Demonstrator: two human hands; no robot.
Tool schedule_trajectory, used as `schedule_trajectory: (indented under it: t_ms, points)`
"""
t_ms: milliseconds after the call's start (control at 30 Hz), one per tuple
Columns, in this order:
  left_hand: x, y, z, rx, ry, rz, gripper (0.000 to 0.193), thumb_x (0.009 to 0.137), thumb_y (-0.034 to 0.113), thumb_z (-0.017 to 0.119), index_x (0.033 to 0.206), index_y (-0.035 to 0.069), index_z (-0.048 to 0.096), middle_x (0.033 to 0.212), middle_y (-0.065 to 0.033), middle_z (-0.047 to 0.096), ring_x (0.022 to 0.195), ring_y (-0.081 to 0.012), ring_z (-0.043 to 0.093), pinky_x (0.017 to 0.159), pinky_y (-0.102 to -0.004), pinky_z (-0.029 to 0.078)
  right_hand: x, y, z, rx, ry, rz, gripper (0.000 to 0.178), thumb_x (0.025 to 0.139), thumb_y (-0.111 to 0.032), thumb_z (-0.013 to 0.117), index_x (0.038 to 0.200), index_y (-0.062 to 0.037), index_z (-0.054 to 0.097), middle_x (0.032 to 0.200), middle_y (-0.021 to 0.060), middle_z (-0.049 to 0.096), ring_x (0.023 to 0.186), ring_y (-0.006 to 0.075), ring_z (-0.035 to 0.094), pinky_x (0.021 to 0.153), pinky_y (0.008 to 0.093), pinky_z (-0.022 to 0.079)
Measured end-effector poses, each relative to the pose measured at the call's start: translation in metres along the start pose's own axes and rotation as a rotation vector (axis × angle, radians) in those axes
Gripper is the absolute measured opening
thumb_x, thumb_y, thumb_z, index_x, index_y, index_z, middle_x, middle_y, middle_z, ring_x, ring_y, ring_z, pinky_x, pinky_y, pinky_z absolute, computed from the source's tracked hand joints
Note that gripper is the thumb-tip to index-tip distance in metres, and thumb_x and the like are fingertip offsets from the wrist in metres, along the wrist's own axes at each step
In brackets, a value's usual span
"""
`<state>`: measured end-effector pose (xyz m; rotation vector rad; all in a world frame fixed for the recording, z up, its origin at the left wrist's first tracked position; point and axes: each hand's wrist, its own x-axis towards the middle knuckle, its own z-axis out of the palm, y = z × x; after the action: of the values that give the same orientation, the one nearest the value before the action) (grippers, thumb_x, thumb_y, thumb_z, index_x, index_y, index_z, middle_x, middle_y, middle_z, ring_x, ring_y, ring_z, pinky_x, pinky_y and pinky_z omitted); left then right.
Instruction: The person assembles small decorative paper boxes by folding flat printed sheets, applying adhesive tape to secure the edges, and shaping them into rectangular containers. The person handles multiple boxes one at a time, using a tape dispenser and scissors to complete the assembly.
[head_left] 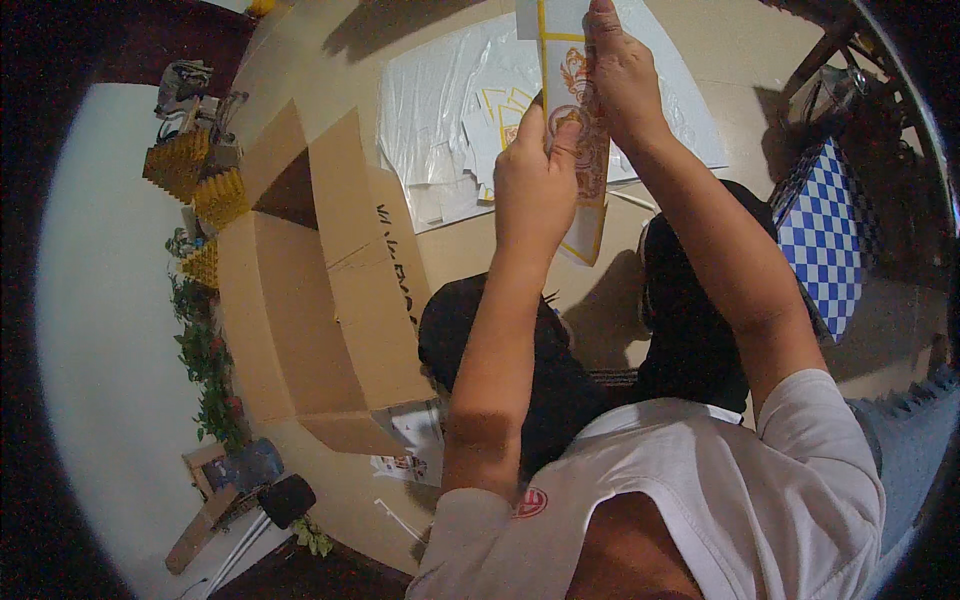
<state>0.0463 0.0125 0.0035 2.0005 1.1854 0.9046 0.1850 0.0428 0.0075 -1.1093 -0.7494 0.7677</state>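
Both hands are on one long, narrow printed sheet with yellow edging and an orange-brown ornamental pattern, raised at the top middle. My left hand pinches it by the left side, thumb lying over the print. Higher up on its right edge, my right hand is closed round it. The sheet's lower end tapers to a slanted tip with a yellow border. Beneath lies a white board under crinkled clear plastic, with several small yellow-edged white pieces spread on it. The sheet's top runs out of view.
A large open cardboard box stands left of my legs. A blue-and-white checkered box is at the right, with dark furniture legs beyond. Potted greenery and gold-coloured objects line the far left. Printed paper lies near the box.
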Motion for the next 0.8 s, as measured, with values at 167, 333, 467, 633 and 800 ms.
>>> schedule_trajectory:
  t_ms: [167,333,467,633,800]
  points:
    - [0.003,-0.004,-0.006,-0.295,-0.105,0.005,0.034,0.098,0.028,0.052,0.115,-0.001,0.058,0.096,-0.0175,0.068,0.086,-0.0263,0.065,0.075,-0.0362,0.049,0.007,0.003,0.001,-0.082,0.058,0.026,0.062,0.094,-0.061,0.04,0.064,-0.0078,0.05,0.053,0.0025,0.047,0.046,0.0142,0.046,0.045,0.03,0.036]
    - [-0.002,-0.007,-0.001,-0.117,0.21,0.127,0.033,0.097,0.031,0.053,0.104,0.0,0.061,0.091,-0.0165,0.066,0.079,-0.0284,0.063,0.072,-0.0372,0.048,0.019,-0.008,-0.018,-0.058,0.174,0.084,0.063,0.093,-0.062,0.042,0.065,-0.0076,0.054,0.053,0.0025,0.048,0.044,0.0155,0.048,0.044,0.0307,0.036]
    - [-0.004,-0.008,-0.013,-0.09,0.101,-0.046,0.041,0.096,0.035,0.055,0.077,-0.002,0.053,0.062,-0.0084,0.053,0.055,-0.0175,0.045,0.054,-0.0335,0.039,0.029,-0.008,-0.03,-0.04,0.204,0.095,0.065,0.093,-0.063,0.041,0.067,-0.0064,0.058,0.055,0.0022,0.05,0.047,0.0146,0.047,0.046,0.0334,0.035]
    - [-0.008,-0.005,-0.01,-0.335,0.059,-0.058,0.045,0.096,0.038,0.057,0.071,0.0,0.052,0.058,0.002,0.042,0.059,-0.0057,0.035,0.051,-0.0254,0.033,0.034,-0.002,-0.031,0.006,0.233,0.084,0.066,0.093,-0.065,0.038,0.074,-0.0052,0.057,0.058,0.0027,0.051,0.051,0.0148,0.048,0.049,0.0318,0.037]
    - [-0.002,-0.005,-0.01,-0.437,0.127,-0.172,0.043,0.097,0.039,0.054,0.074,0.002,0.056,0.069,0.001,0.058,0.064,-0.0051,0.046,0.058,-0.024,0.04,0.032,0.025,-0.021,0.044,0.163,0.057,0.068,0.091,-0.065,0.041,0.11,-0.0007,0.051,0.095,0.0101,0.053,0.085,0.019,0.05,0.075,0.0326,0.038]
